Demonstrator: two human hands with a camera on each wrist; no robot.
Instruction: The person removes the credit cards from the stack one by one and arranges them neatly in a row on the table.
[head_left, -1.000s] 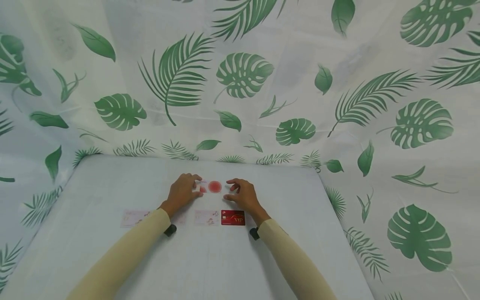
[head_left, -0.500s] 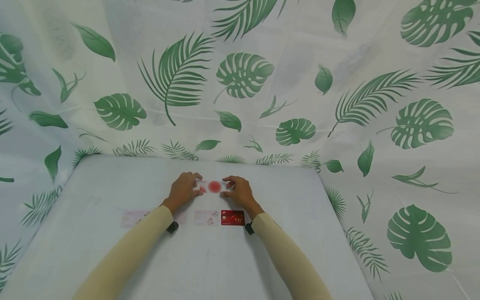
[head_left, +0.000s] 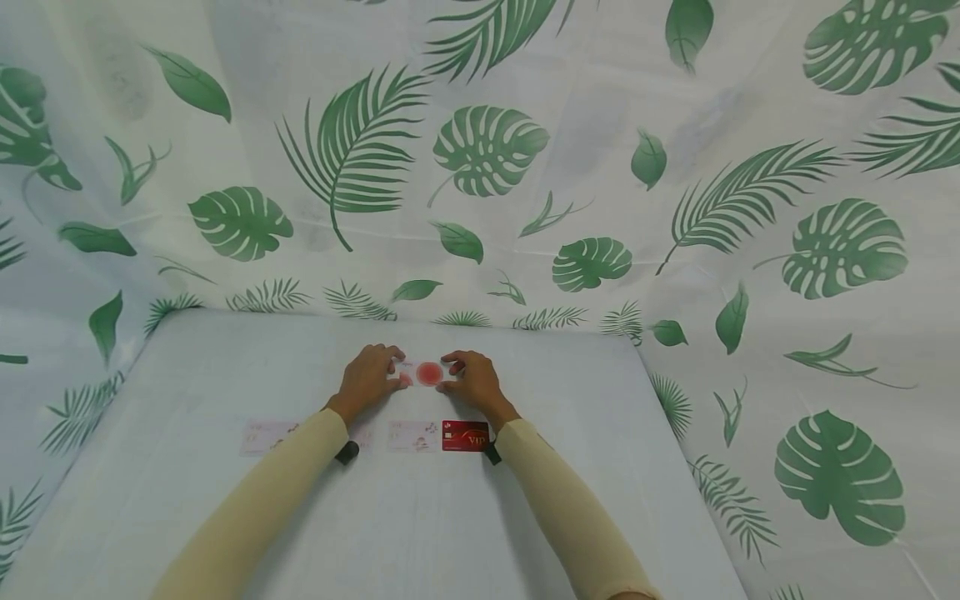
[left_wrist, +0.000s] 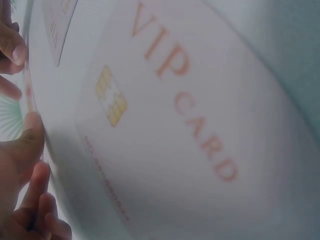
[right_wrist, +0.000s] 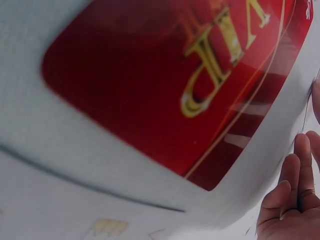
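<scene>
A pale card with a red circle (head_left: 429, 373) lies flat toward the back of the white table. My left hand (head_left: 367, 379) pinches its left end, thumb at the near edge and a finger at the far edge. From the other side my right hand (head_left: 477, 385) does the same, thumb and finger right at the card's right corners. Closer to me, a red VIP card (head_left: 465, 436) ends a row of pale cards. Large in the left wrist view is a pale VIP card (left_wrist: 165, 110) with a gold chip. The right wrist view is filled by the red card.
Two more pale cards in the row show in the head view, one right of centre (head_left: 412, 436) and one at the far left (head_left: 262, 437); my left forearm partly covers the row. Behind the table (head_left: 225, 358) hangs a leaf-patterned cloth (head_left: 480, 267).
My right hand has moved left, its thumb and finger closing in on the right end of the red-circle card. The left hand has barely shifted and the card stays in place.
</scene>
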